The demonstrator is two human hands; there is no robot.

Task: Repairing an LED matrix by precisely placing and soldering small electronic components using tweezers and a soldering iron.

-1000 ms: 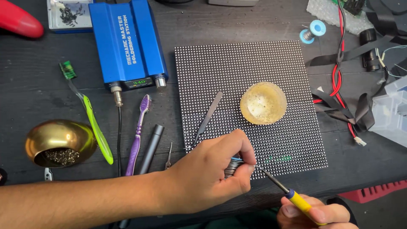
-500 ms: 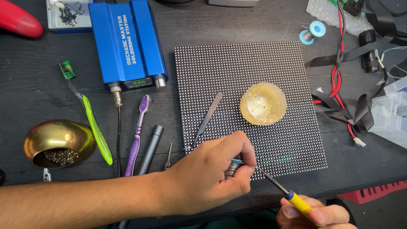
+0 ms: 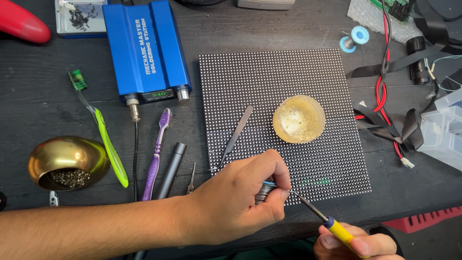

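My left hand (image 3: pixel 238 197) reaches in from the left and grips a small spool of solder wire (image 3: pixel 264 191) between thumb and fingers, over the near edge of a square black LED matrix panel (image 3: pixel 269 82). My right hand (image 3: pixel 358 243) at the bottom edge holds a soldering iron (image 3: pixel 323 219) with a yellow and blue handle, its metal tip pointing up-left to the spot by my left fingertips. A round yellowish flux tub (image 3: pixel 299 119) and flat grey tweezers (image 3: pixel 236 137) lie on the panel.
A blue soldering station (image 3: pixel 144 48) stands at the back left, its cable running down. A green toothbrush (image 3: pixel 103 135), a purple toothbrush (image 3: pixel 156 154), a grey pen-like tool (image 3: pixel 171 168) and a brass tip-cleaner bowl (image 3: pixel 67 161) lie left. Red and black wires (image 3: pixel 385 91) and a clear box (image 3: pixel 445 127) sit right.
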